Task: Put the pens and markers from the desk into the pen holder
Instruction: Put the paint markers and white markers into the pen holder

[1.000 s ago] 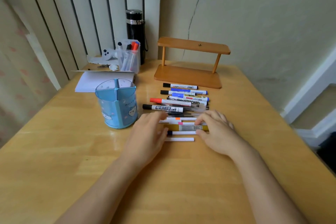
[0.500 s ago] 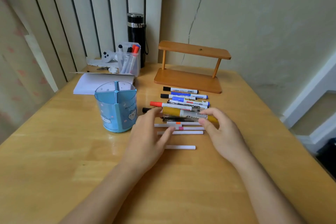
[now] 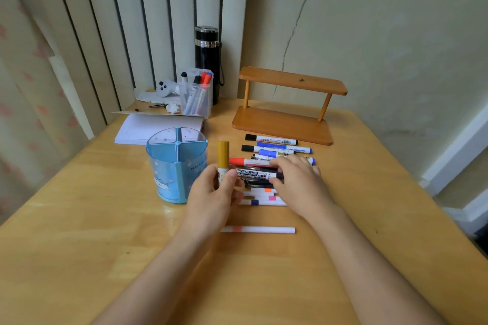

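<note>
My left hand (image 3: 215, 191) holds a yellow-capped marker (image 3: 222, 158) upright, just right of the blue pen holder (image 3: 176, 163), whose divided compartments look empty. My right hand (image 3: 298, 182) pinches the black whiteboard marker (image 3: 253, 174) that lies in the pile of pens and markers (image 3: 277, 150) on the desk. Several thin white pens (image 3: 264, 198) lie under and between my hands. One white pen with an orange band (image 3: 260, 230) lies apart, nearer to me.
A wooden two-tier shelf (image 3: 287, 105) stands behind the pile. At the back left are a clear box of markers (image 3: 196, 95), a black flask (image 3: 207, 60), a white notepad (image 3: 155, 126) and small clutter. The desk's right edge (image 3: 422, 182) drops off near the wall.
My left hand took the yellow-capped marker from both hands and turned it upright beside the holder. My right hand let go of it and closed on the black marker in the pile.
</note>
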